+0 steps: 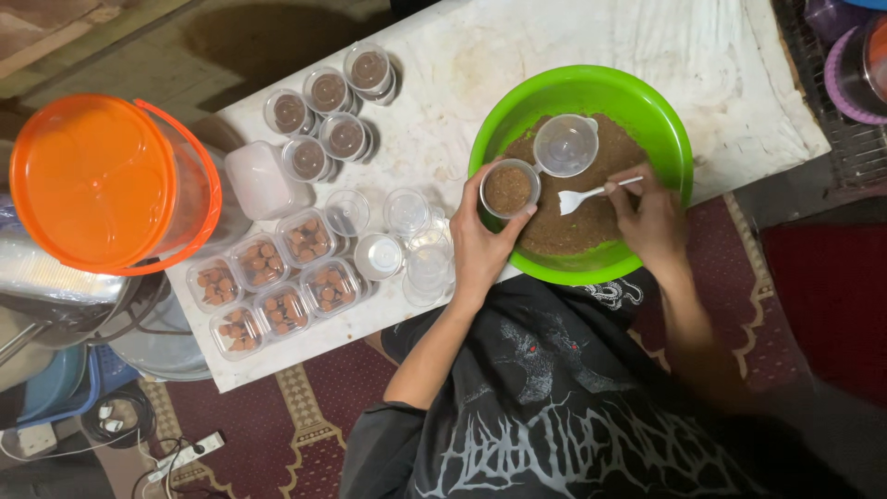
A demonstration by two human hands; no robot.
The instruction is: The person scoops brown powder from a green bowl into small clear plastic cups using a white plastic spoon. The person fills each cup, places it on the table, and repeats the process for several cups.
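Person seated at a low white table (554,55), seen from above. Left hand (482,242) wrapped around a small clear cup (509,188), fingers clasped on its sides; cup filled with brown crumbly mix and held over the near-left rim of a green bowl (667,129). Right hand (650,214) pinched the handle of a white plastic fork (586,196), tines pointing toward the cup, just above the brown mix (591,226) that covered the bowl's bottom. A clear measuring scoop (565,144) lay in the bowl on the mix, just behind the cup. To the left on the table: empty clear cups (407,211) near the left wrist, lidded tubs of round brown pieces (261,262) in a cluster by the table's near edge, and lidded small cups of brown filling (329,91) further back. An orange-lidded bucket (92,180) stood beyond the table's left end.
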